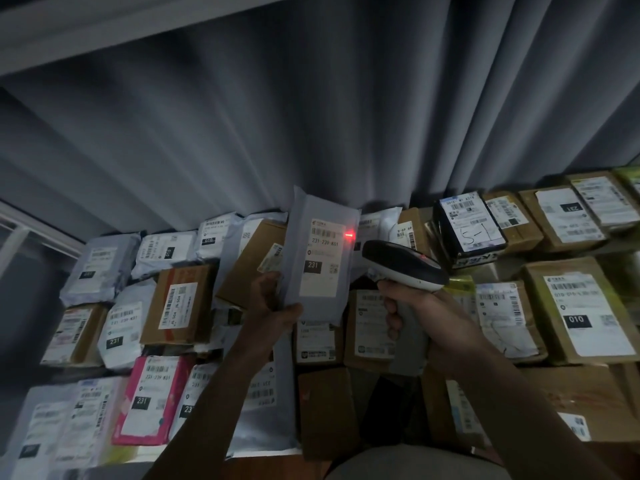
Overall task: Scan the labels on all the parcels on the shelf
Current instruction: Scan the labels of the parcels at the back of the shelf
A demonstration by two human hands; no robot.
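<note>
grey poly mailer (320,258) is pinched upright over the parcel-strewn shelf (571,403) by the left hand (273,306), the right hand (415,323) curls around the barcode scanner (403,268), whose red dot (349,234) sits just off the label's barcode (325,233); nudging it left would probably read it.

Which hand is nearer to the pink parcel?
Left. The left hand holds a grey parcel above and right of the pink parcel; the right hand is farther right.
</note>
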